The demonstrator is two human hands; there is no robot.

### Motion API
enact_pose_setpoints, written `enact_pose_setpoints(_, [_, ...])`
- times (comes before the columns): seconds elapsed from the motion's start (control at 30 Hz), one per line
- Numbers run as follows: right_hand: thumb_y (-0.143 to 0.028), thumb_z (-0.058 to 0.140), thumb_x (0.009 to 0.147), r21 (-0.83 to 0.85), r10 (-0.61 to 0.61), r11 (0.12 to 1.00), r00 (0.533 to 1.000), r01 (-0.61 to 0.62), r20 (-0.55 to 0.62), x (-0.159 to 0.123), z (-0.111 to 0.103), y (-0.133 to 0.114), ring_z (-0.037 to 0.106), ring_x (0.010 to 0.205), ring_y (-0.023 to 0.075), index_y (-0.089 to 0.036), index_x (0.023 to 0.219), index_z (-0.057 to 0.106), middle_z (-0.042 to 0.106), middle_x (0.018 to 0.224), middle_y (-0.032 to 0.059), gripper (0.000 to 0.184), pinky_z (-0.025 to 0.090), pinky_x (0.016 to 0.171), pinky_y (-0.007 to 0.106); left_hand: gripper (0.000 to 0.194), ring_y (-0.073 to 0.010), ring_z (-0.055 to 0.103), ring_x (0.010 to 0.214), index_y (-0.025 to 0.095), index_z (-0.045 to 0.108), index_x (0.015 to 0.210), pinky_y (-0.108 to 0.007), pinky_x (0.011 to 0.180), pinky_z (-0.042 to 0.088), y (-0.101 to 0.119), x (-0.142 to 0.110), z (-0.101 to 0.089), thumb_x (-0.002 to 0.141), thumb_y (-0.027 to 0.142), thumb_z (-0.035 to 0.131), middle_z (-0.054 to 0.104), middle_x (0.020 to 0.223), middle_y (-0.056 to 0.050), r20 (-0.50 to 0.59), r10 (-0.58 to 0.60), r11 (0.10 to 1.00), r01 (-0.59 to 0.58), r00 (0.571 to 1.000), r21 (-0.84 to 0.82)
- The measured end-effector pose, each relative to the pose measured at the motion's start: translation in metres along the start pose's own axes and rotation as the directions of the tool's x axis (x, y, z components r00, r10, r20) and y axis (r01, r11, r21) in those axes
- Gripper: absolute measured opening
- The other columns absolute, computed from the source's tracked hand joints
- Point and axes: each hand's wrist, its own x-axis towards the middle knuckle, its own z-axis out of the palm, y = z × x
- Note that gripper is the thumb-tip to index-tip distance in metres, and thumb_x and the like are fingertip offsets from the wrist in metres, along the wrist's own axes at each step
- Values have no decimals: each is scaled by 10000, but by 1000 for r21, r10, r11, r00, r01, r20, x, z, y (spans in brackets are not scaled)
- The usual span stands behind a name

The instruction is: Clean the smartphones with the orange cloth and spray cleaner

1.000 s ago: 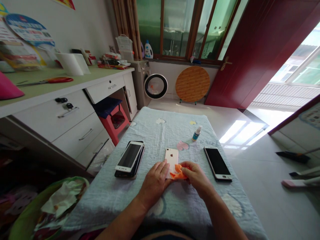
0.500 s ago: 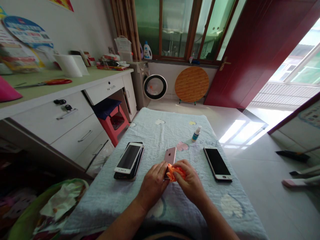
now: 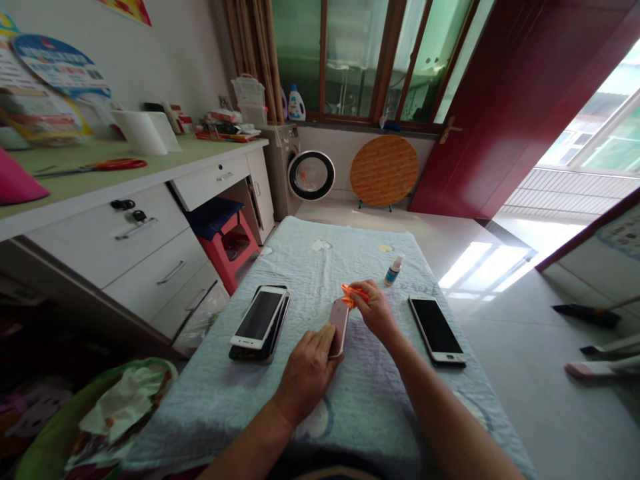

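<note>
A rose-gold smartphone [image 3: 341,328] lies back up near the middle of the cloth-covered table [image 3: 300,267]. My left hand [image 3: 306,363] grips its lower left side, fingers over the back and thumb at the bottom edge. My right hand [image 3: 375,310] pinches a crumpled orange cloth [image 3: 351,295] against the phone's far end, at its upper right corner. To the left, a white smartphone [image 3: 260,319] rests on a dark one [image 3: 273,343]. Another phone with a black screen [image 3: 436,327] lies on the right. Behind my right hand stands a small spray bottle [image 3: 393,270].
A white drawer desk [image 3: 145,233] runs along the left, with a red stool [image 3: 233,247] under it. A bin [image 3: 167,373] with crumpled paper sits at the lower left. Farther back are a washing machine with its round door [image 3: 311,175] ajar and a folded round table [image 3: 384,170].
My right hand has moved the orange cloth away from me along the phone, from its near end to its far end. My left hand stays on the phone, whose back is now more exposed.
</note>
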Motion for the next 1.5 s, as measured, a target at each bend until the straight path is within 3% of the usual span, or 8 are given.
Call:
enact_pose_setpoints(0.23, [-267, 535, 858, 35, 27, 999, 1000, -27, -15, 2, 5, 2, 581, 825, 180, -193, 925, 700, 584, 886, 48, 193, 452, 792, 313, 427, -256, 601, 1000, 132, 457, 1316, -424, 893, 528, -1, 0, 1, 933, 303, 541, 638, 1199, -126, 2, -21, 999, 21, 1000, -34])
enact_pose_setpoints(0.43, [-194, 548, 865, 53, -76, 996, 996, 73, 56, -25, 1, -20, 567, 878, 192, -217, 937, 710, 583, 894, 48, 179, 453, 823, 330, 439, -258, 597, 978, 131, 452, 1311, -431, 876, 535, -1, -2, 2, 912, 271, 572, 645, 1177, -119, 4, -31, 999, 31, 1000, -30])
enact_pose_setpoints(0.67, [-195, 543, 886, 135, -31, 991, 994, 17, 105, -62, 5, -39, 566, 854, 172, -256, 992, 705, 568, 921, 38, 203, 475, 783, 301, 403, -238, 598, 966, 187, 468, 1292, -409, 867, 529, 1, -1, -1, 904, 216, 570, 644, 1190, -82, 1, -39, 995, 39, 999, -91])
enact_pose_setpoints(0.9, [-212, 552, 910, 149, -60, 988, 978, 29, 202, -88, 1, -60, 564, 835, 164, -293, 1021, 710, 555, 910, 32, 210, 481, 749, 286, 294, -230, 610, 921, 172, 523, 1218, -401, 827, 528, -3, 0, 0, 928, 194, 483, 658, 1130, -95, -12, -19, 992, 17, 1000, -123])
enact_pose_setpoints(1.03, [-208, 549, 912, 97, -80, 994, 967, 58, 241, -78, -5, -59, 567, 835, 162, -276, 1008, 716, 562, 912, 33, 204, 474, 749, 283, 272, -231, 608, 892, 170, 542, 1184, -398, 809, 531, -1, 2, -2, 916, 187, 499, 667, 1099, -92, 0, -24, 992, 24, 1000, -120])
enact_pose_setpoints(1.23, [-211, 558, 874, -15, -68, 997, 993, 69, 99, -29, -9, -25, 569, 860, 186, -229, 953, 720, 591, 901, 47, 182, 457, 809, 326, 485, -250, 603, 993, 183, 479, 1316, -434, 886, 526, 0, -1, -3, 843, 73, 490, 650, 1198, -93, 8, -26, 997, 26, 1000, -76])
enact_pose_setpoints(1.37, [-284, 583, 842, 16, 51, 999, 999, -51, 0, -5, -8, 1, 577, 832, 184, -210, 907, 730, 602, 877, 45, 177, 454, 818, 334, 631, -253, 594, 1063, 186, 473, 1359, -456, 936, 514, -2, -2, -2, 758, -4, 461, 613, 1285, -104, 21, -34, 996, 36, 999, -77])
enact_pose_setpoints(1.5, [-385, 595, 828, 83, 142, 987, 987, -135, -80, -3, -5, 19, 584, 809, 191, -175, 924, 718, 613, 861, 54, 262, 473, 785, 341, 554, -257, 603, 1085, 170, 496, 1346, -466, 946, 513, -5, -1, -2, 812, 29, 460, 618, 1283, -117, -12, -29, 993, 27, 1000, -118])
